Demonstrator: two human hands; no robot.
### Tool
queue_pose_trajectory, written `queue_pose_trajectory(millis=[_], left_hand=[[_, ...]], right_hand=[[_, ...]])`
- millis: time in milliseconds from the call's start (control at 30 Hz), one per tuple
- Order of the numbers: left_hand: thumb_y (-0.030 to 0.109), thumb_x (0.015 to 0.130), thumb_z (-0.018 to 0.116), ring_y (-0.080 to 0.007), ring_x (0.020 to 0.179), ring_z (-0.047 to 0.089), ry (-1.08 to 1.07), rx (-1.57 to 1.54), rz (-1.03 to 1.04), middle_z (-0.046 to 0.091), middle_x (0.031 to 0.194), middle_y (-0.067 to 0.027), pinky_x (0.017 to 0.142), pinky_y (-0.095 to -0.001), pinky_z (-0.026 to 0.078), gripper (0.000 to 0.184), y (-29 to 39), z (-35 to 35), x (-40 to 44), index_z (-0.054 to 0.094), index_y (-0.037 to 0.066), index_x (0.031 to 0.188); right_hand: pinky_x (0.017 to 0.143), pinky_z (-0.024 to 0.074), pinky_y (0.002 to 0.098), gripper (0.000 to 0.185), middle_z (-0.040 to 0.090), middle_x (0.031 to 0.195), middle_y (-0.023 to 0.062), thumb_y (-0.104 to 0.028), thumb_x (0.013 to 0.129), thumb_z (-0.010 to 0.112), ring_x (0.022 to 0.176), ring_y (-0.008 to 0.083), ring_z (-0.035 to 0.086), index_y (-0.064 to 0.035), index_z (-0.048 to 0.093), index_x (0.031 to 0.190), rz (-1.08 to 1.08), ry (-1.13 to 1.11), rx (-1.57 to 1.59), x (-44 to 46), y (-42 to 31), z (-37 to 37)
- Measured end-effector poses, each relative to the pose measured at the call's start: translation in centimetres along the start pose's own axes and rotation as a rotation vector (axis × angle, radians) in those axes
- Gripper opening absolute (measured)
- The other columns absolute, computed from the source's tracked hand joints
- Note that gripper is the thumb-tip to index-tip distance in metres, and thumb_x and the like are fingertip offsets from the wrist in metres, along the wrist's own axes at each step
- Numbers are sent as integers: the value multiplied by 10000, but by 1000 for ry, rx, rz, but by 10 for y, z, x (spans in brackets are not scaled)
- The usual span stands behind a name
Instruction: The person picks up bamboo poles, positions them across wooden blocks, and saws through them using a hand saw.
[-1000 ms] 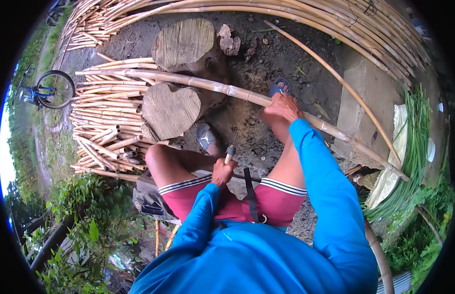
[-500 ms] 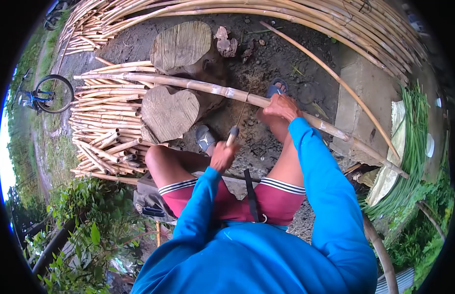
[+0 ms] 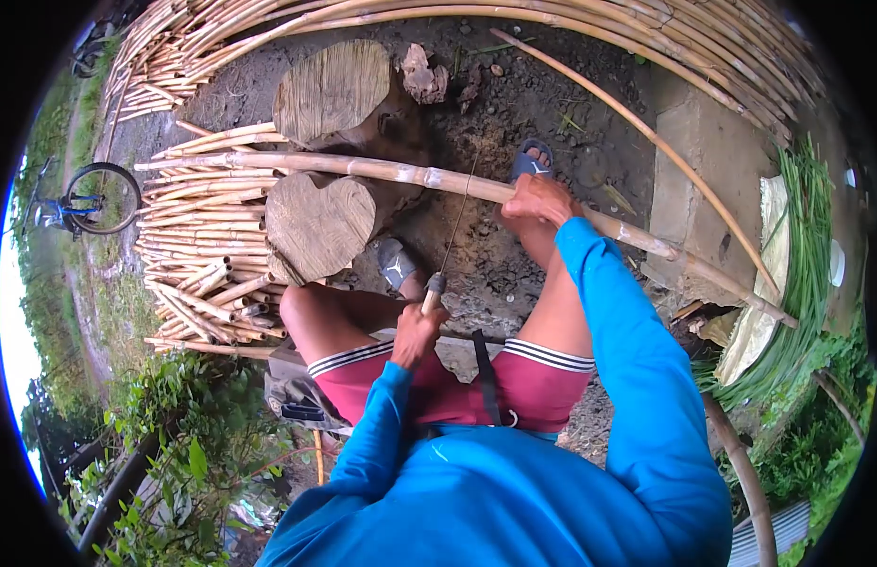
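My left hand [image 3: 418,337] is closed round the pale handle of a saw [image 3: 454,231], whose thin blade shows nearly edge-on. The blade reaches forward from a dark collar and crosses a long bamboo pole [image 3: 363,165]; its teeth are too small to make out. Just right of that crossing, my right hand [image 3: 540,200] grips the pole from above, near my right knee. Leftward, the pole passes over a notched wood stump [image 3: 320,227] and the bamboo pile. Its other end slants down to the right, by the green stalks.
Cut bamboo pieces [image 3: 207,222] lie stacked at left, beside a second stump [image 3: 332,90]. Long poles [image 3: 552,14] curve across the back. A thinner pole [image 3: 646,132] slants over a concrete slab [image 3: 689,175]. Green stalks [image 3: 805,236] lie at right; a bicycle [image 3: 98,200] stands far left.
My left hand has drawn the saw back toward my body, and more blade shows on my side of the pole. My right hand keeps its grip on the pole, shifted slightly.
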State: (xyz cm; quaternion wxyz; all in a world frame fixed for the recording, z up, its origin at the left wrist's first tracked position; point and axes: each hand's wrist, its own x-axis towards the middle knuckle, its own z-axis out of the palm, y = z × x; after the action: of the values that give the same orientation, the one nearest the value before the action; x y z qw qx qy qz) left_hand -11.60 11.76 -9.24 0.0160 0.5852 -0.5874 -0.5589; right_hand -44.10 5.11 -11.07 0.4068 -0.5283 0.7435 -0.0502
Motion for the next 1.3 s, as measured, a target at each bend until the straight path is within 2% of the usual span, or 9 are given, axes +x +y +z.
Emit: queue_pose_trajectory(millis=[267,333,500,567,700,800,1000,1200,1300], left_hand=[[289,774,631,-176,459,525,-55,-261,-261,515,555,-60,427,-368,385,319,36,27,80,567,-15,707],[312,768,642,-180,487,540,-36,-99,41,547,575,-77,459,-368,409,340,-8,18,51,580,-16,707],[345,760,631,-214,559,588,-122,-115,-366,605,623,-125,545,-375,453,392,-11,10,16,601,-46,752],[345,754,634,-220,558,594,-7,-60,-304,601,621,-123,531,-377,444,408,-23,29,28,590,-60,752],[272,790,615,-208,565,598,-60,-184,-333,600,630,-125,544,-381,444,331,-18,27,5,599,-58,767],[184,804,612,-143,534,521,-76,-224,38,516,572,-68,514,-325,399,212,11,-11,-35,596,-17,739],[188,822,625,-75,527,453,40,-427,41,512,600,17,477,-255,345,187,88,-77,-106,608,3,802],[236,870,597,-67,419,373,130,-406,192,399,545,41,388,-233,279,259,25,-64,-40,494,78,693],[199,856,631,-57,393,353,51,-767,-94,367,529,55,365,-242,262,275,22,-54,-26,413,136,700]], right_hand=[[488,463,417,400,601,557,167,-386,618,657,498,292,612,13,641,656,58,-27,13,4,-2,0],[830,539,469,397,686,922,277,-264,637,581,931,424,674,-7,729,900,133,-205,-43,3,-10,-14],[828,536,472,403,688,922,279,-263,626,596,930,432,673,14,724,890,123,-143,-51,4,-3,-2],[494,442,418,368,590,559,159,-343,608,657,511,297,610,23,627,629,36,75,-46,21,11,15],[456,386,368,349,583,585,137,-318,625,683,493,240,570,11,573,592,99,-143,63,6,-2,-4],[531,471,397,416,645,688,188,-382,656,714,606,295,647,25,647,707,-46,-115,79,10,26,1],[845,535,490,513,683,988,262,-451,669,693,948,412,664,-16,715,940,54,155,-224,4,11,16],[811,543,497,344,669,934,233,-329,710,702,863,419,660,-15,702,851,-35,350,-245,-27,-21,9],[807,544,473,393,646,964,235,-331,677,731,898,408,646,11,687,866,-215,489,-229,-18,-5,14]])
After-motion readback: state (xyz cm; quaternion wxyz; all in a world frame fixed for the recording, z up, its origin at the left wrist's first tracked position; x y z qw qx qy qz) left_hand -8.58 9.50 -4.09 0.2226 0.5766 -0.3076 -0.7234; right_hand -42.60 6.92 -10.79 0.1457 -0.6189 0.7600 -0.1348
